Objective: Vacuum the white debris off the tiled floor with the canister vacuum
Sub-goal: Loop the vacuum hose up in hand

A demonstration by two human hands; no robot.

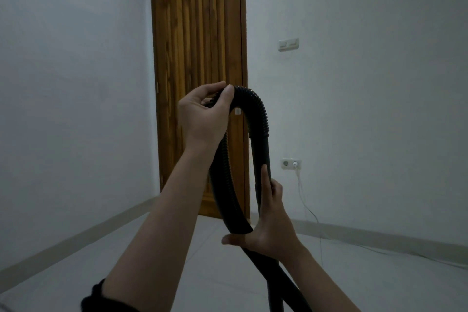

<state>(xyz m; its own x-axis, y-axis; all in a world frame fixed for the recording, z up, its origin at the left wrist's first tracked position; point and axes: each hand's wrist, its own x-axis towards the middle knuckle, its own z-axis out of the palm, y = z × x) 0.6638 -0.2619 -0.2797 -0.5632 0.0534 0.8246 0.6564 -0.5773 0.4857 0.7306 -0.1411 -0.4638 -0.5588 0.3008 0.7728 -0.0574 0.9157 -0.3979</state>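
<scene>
One hose (255,109), arched in front of the door (200,58). Left hand (202,119) grips the crest, fingers curled round it. Right hand (268,225), lower, wraps the smooth tube running down to the floor (177,273). No debris or canister in sight. Two hands, one hose.

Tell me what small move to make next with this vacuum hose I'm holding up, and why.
Probably lower the hose and aim its tube end at the floor. The left hand holds the ribbed bend high, the right hand grips the smooth tube, and no nozzle touches the tiles. No debris shows in this view.
</scene>
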